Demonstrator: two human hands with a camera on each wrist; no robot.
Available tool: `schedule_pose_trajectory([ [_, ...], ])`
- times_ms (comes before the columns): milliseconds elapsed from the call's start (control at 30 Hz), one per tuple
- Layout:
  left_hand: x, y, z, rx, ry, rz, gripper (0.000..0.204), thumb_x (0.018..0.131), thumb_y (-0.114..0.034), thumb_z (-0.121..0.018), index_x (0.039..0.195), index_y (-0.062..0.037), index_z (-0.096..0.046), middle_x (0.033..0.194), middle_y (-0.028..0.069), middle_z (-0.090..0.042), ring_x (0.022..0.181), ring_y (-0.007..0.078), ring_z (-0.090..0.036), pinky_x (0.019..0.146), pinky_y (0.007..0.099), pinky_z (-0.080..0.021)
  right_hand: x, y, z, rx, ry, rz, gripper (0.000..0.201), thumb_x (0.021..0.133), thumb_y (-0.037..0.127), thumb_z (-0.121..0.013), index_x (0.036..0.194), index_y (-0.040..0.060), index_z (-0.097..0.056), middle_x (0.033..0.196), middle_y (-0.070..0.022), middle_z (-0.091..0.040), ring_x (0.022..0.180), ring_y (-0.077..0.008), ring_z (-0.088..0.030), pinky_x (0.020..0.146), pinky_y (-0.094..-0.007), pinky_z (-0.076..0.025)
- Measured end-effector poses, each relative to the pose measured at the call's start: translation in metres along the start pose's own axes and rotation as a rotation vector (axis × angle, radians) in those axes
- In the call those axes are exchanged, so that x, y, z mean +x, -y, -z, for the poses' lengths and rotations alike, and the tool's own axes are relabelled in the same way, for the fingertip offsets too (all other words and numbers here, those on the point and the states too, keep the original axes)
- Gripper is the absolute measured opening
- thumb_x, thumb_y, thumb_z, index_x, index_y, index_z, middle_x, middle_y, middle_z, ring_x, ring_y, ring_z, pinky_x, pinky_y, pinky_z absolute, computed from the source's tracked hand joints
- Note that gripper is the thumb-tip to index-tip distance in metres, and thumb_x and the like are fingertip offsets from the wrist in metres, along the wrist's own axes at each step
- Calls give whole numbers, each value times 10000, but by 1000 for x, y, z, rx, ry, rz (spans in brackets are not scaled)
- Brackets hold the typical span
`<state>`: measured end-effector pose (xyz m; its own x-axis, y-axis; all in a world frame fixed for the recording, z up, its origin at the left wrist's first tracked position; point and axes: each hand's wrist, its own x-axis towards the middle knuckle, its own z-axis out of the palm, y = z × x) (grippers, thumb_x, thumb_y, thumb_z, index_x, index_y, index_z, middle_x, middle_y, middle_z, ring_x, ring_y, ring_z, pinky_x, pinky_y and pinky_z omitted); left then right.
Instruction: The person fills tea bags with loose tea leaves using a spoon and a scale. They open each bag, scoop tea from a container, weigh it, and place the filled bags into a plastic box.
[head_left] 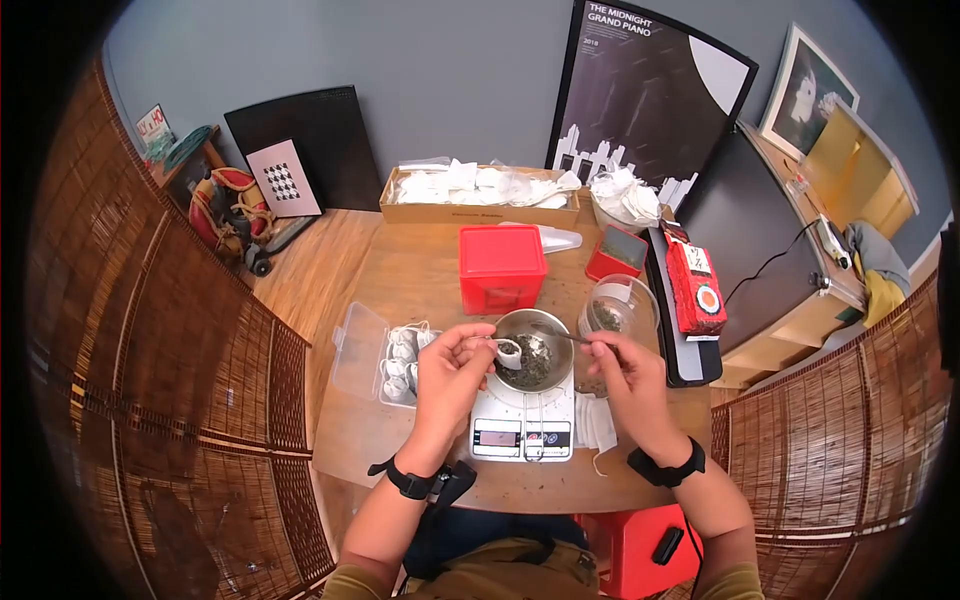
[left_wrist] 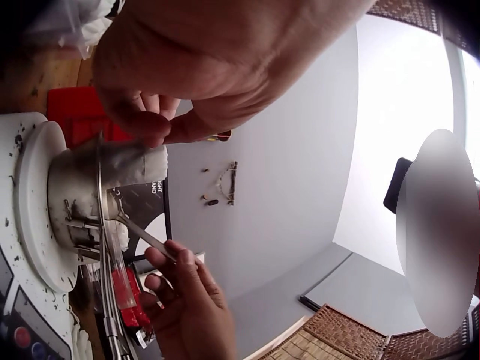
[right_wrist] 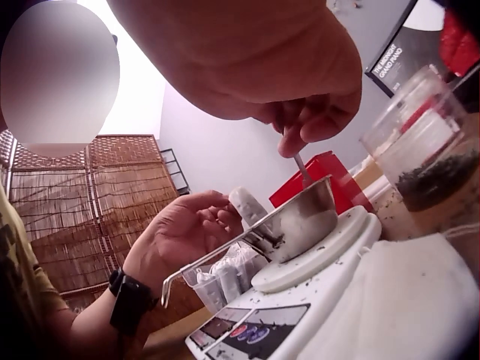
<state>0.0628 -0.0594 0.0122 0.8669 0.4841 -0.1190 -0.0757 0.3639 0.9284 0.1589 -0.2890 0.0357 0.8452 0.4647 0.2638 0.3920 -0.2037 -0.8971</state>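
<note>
My left hand [head_left: 452, 378] pinches a small white tea bag [head_left: 510, 357] by its top, at the left rim of a steel pan [head_left: 568, 372]. Dark leaf shows through the bag's thin cloth. With thumb and fingers my right hand [head_left: 634, 385] holds a spoon [left_wrist: 148, 237], whose head dips inside the pan. Loose dried tea leaves [head_left: 530, 376] cover the pan's bottom. The pan stands on a white kitchen scale [head_left: 484, 412], its wire handle reaching over the scale's front panel. In the right wrist view, the bag leans against the pan's edge.
Left of the scale is a clear plastic box [head_left: 398, 397] of filled bags. A red canister [head_left: 502, 270] stands behind the pan. To the right are a clear tub [head_left: 640, 310] with leaves and flat white bags [head_left: 597, 424]. A cardboard tray [head_left: 470, 211] lies at the back.
</note>
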Motion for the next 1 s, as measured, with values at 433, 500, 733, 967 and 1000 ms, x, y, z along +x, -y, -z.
schedule_pose_trajectory([
  [433, 2, 5, 0, -153, 47, -86, 222, 1025, -18, -706, 1245, 10, -702, 991, 41, -746, 840, 88, -671, 787, 232, -549, -9, -43, -11, 519, 5, -438, 251, 1139, 221, -593, 1195, 7, -712, 1022, -105, -803, 748, -80, -679, 679, -232, -503],
  [500, -3, -2, -3, -182, 66, -78, 222, 1023, -19, -709, 1243, 9, -701, 987, 38, -744, 832, 89, -668, 784, 232, -549, -10, -41, -7, 568, -29, -473, 244, 1139, 219, -591, 1201, 12, -703, 1016, -103, -800, 741, -84, -677, 679, -233, -506],
  [733, -3, -6, -11, -205, 136, 48, 226, 994, 17, -715, 1219, 26, -695, 918, 26, -737, 752, 58, -626, 657, 207, -469, -10, -41, 7, 699, -112, -520, 218, 1150, 215, -566, 1188, 31, -676, 981, -89, -776, 713, -92, -662, 667, -245, -512],
  [967, 3, 9, -8, -121, 130, 59, 224, 987, 17, -722, 1206, 29, -677, 847, 6, -707, 658, 41, -581, 546, 206, -399, 0, -18, 22, 654, -190, -441, 241, 1160, 255, -562, 1187, 38, -662, 974, -80, -758, 705, -96, -658, 651, -240, -505],
  [1000, 2, 7, -9, -117, 128, 61, 221, 987, 16, -723, 1203, 31, -675, 838, 6, -703, 655, 42, -582, 544, 206, -402, 2, -15, 23, 669, -176, -405, 243, 1162, 259, -559, 1187, 40, -662, 966, -77, -755, 703, -97, -657, 651, -241, -505],
])
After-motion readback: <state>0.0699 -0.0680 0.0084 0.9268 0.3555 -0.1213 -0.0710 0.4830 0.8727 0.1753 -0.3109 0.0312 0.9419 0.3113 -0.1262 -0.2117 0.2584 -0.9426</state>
